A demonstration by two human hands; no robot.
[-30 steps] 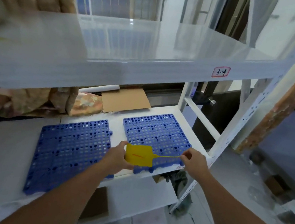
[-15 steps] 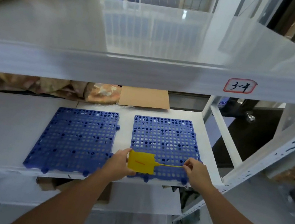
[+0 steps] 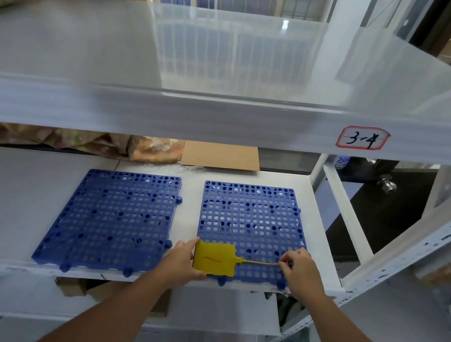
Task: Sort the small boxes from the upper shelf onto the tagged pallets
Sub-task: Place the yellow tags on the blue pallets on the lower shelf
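Observation:
Two blue perforated pallets lie side by side on the middle shelf: the left pallet [image 3: 115, 218] and the right pallet [image 3: 251, 223]. A yellow tag [image 3: 214, 258] with a thin yellow strap rests over the right pallet's front left corner. My left hand [image 3: 180, 262] grips the tag's left edge. My right hand [image 3: 301, 270] pinches the strap's far end over the pallet's front right part. The upper shelf [image 3: 236, 62] shows a bare white surface; no small boxes are in view.
The upper shelf's front edge carries a label "3-4" [image 3: 362, 138]. A cardboard sheet [image 3: 221, 155] and patterned fabric [image 3: 153, 149] sit at the back of the middle shelf. White rack posts [image 3: 413, 256] stand at right. Cardboard pieces [image 3: 73, 287] lie on the lower shelf.
My head moved closer and squared up to the shelves. Both hands keep hold of the tag and strap, which stay stretched over the right pallet's front edge.

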